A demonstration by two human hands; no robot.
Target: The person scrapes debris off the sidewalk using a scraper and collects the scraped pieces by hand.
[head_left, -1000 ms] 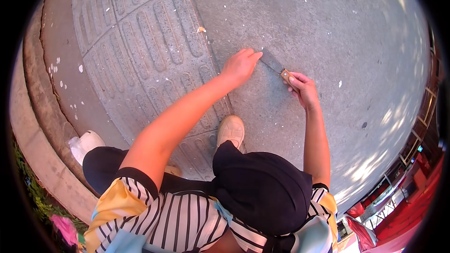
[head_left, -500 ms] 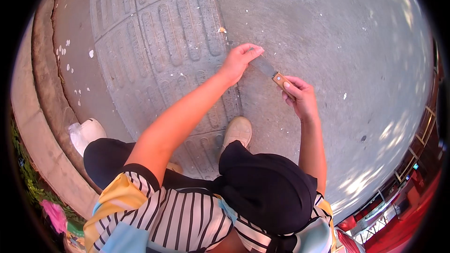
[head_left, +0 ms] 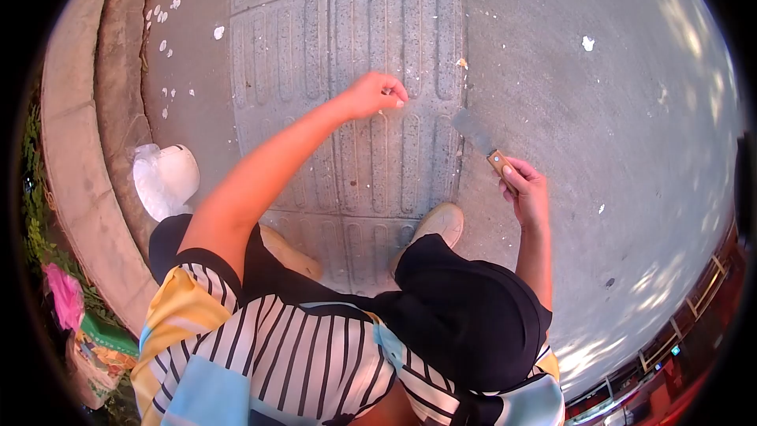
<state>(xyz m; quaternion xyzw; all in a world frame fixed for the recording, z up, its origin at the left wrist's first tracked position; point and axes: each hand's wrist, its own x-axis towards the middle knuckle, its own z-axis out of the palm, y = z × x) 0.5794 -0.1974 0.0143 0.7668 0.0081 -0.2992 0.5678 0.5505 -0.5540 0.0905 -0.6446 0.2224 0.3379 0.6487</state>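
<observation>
My right hand [head_left: 527, 189] is clamped around the wooden handle of a putty scraper [head_left: 482, 142], whose flat metal blade points up and away from that hand and appears to hover at or just above the smooth concrete pavement [head_left: 599, 110], right at the seam beside the tactile paving tile [head_left: 371, 71]; I cannot tell whether the edge touches the ground. My left hand [head_left: 374, 93] is well apart from the right, out over the ribbed tile, its fingers curled together with a small pale fragment [head_left: 387, 92] seemingly pinched at the fingertips; what the fragment is, I cannot make out. A small orange-white scrap [head_left: 463, 63] lies on the tile's edge between the two hands and a little beyond them, and white flecks [head_left: 587, 42] lie scattered on the concrete beyond the right hand. My tan shoe [head_left: 440, 225] is planted close below the blade. In my judgement, good scraping here calls for a low blade angle so that the edge slides under stuck residue rather than skating over it, short firm pushes away from the shoe, and the left fingers kept clear of the blade's path. The ribs of the tile will likely catch the edge, so working along the grooves looks safer than across them.
</observation>
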